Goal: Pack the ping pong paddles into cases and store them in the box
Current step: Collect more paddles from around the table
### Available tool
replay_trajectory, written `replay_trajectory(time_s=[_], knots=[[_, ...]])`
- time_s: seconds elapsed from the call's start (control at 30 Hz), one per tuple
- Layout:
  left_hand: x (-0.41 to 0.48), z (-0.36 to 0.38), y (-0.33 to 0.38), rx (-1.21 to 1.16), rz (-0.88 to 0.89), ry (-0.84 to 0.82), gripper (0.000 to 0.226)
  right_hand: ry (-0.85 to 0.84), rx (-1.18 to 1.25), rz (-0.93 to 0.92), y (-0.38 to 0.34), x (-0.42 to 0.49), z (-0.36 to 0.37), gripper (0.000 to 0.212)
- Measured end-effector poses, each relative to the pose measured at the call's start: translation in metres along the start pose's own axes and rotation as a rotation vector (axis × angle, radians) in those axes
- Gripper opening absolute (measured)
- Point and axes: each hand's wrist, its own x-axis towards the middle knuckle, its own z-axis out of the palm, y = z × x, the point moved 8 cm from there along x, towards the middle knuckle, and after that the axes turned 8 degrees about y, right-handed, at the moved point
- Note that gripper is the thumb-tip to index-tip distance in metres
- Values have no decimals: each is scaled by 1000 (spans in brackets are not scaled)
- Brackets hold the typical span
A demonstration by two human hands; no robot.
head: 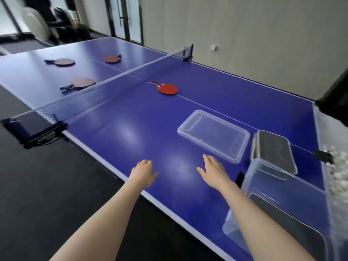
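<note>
Table (131, 132): blue, your near half has open room left of the lid.
Box (278, 200): clear tub at your near right, cut off by the frame, a dark case (276, 149) leaning on its far rim.
Lid (213, 134): clear, flat beside the box.
Paddles: red one (167, 88) near the net (79, 98); three beyond it, blurred.
Hands: your left hand (144, 173) and right hand (212, 173) hover spread, holding nothing.
</note>
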Motion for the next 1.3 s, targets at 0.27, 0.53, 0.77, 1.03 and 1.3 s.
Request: replay_trajectory(time_s=[0.27,0.53,0.77,1.03,1.3], knots=[[-20,-8,-150,-16,-165,-52,48,-222,-89,-52,-105,14,87,62],[8,-14,-211,-50,-220,-59,52,-324,-78,-39,-150,51,131,64],[98,-23,-234,-9,-190,-63,53,-304,-9,-25,-173,143,149,64],[212,-44,-219,5,-87,-36,61,-276,42,63,-170,233,141,63],[328,-68,-220,68,65,-31,63,-223,95,190,-171,297,140,63]])
